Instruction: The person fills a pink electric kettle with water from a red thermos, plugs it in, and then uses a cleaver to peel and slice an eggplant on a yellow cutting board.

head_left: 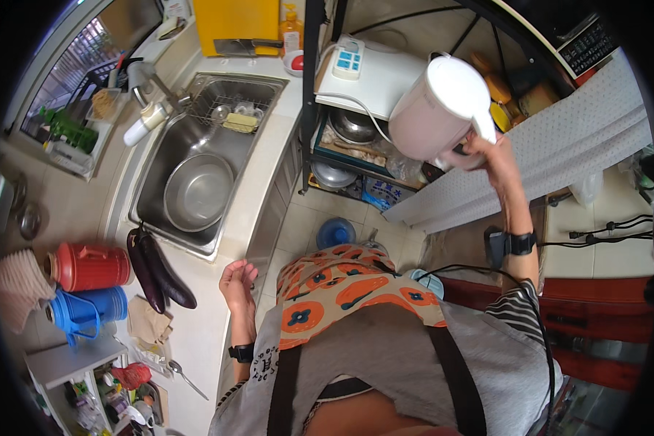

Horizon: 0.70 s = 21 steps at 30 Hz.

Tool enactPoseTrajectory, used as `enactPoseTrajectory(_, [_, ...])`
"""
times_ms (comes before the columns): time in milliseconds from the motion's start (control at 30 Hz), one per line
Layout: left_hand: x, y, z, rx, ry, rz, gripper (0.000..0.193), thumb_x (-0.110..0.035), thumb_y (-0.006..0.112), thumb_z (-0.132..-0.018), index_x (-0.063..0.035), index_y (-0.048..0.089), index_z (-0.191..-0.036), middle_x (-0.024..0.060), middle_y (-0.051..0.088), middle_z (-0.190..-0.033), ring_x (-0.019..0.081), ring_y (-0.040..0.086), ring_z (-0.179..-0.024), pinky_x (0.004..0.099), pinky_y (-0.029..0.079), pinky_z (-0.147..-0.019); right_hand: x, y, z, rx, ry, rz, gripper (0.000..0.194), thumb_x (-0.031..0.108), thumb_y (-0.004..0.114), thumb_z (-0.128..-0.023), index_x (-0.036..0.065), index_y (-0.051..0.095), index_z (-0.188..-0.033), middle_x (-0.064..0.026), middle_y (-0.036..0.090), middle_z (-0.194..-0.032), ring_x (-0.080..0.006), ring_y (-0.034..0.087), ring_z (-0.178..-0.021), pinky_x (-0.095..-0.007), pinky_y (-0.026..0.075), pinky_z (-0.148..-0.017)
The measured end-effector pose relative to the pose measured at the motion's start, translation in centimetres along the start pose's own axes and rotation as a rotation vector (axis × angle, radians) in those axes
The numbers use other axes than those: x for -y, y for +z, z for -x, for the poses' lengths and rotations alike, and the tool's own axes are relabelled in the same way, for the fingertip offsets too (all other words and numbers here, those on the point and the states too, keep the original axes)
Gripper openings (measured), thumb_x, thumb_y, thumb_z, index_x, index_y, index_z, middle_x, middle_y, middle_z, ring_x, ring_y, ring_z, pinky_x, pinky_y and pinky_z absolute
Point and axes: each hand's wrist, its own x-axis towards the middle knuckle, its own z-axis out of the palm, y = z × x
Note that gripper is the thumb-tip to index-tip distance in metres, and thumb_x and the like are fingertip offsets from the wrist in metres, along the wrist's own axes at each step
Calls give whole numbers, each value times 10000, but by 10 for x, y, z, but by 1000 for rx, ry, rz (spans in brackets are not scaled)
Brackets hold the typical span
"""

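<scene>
My right hand (493, 155) grips the handle of a white lidded kettle (428, 111), which is held up in front of a black metal rack. The kettle partly covers the rack's white shelf, so I cannot tell whether its base touches anything. Over the front edge of the counter, my left hand (238, 284) hangs with nothing in it, fingers loosely curled and a little apart. Two dark purple eggplants (163, 272) lie on the counter to its left. A metal basin (199, 192) rests in the steel sink (204, 245) beyond them.
A power strip (349, 59) sits on the rack shelf, its white cord (362, 102) looping down. A cleaver (245, 47) lies against a yellow cutting board (234, 19). Red (92, 267) and blue (101, 305) thermos flasks lie at left. A blue plastic basin (335, 234) is on the floor.
</scene>
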Motion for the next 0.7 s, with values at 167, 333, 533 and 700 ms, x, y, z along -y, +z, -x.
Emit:
enactPoseTrajectory(167, [-14, 36, -22, 120, 29, -81, 96, -42, 543, -973, -7, 633, -977, 97, 657, -995, 186, 638, -868, 355, 577, -796, 8, -40, -62, -127, 62, -56, 254, 171, 702, -676, 16, 659, -873, -72, 651, -767, -197, 661, -639, -367, 590, -456])
enactPoseTrajectory(333, [-32, 50, -68, 106, 14, -126, 98, -37, 539, -971, -14, 633, -988, 79, 654, -965, 166, 636, -830, 317, 570, -777, 0, -59, -99, -120, 107, -49, 138, 179, 671, -689, 68, 632, -761, -52, 629, -753, -199, 643, -660, -417, 585, -474])
enactPoseTrajectory(533, [-62, 84, -131, 215, 43, -182, 88, -33, 553, -962, -23, 638, -981, 66, 657, -977, 165, 641, -860, 313, 561, -781, -2, -64, -120, -115, 182, -85, 111, 180, 662, -690, 100, 585, -698, -38, 586, -740, -200, 630, -681, -429, 594, -491])
enactPoseTrajectory(700, [-83, 119, -164, 282, 59, -205, 103, -37, 550, -969, -20, 650, -976, 68, 656, -969, 158, 637, -846, 301, 564, -757, -8, -64, -131, -142, 209, -59, 243, 189, 667, -680, 57, 623, -879, -66, 608, -790, -222, 639, -717, -481, 608, -547])
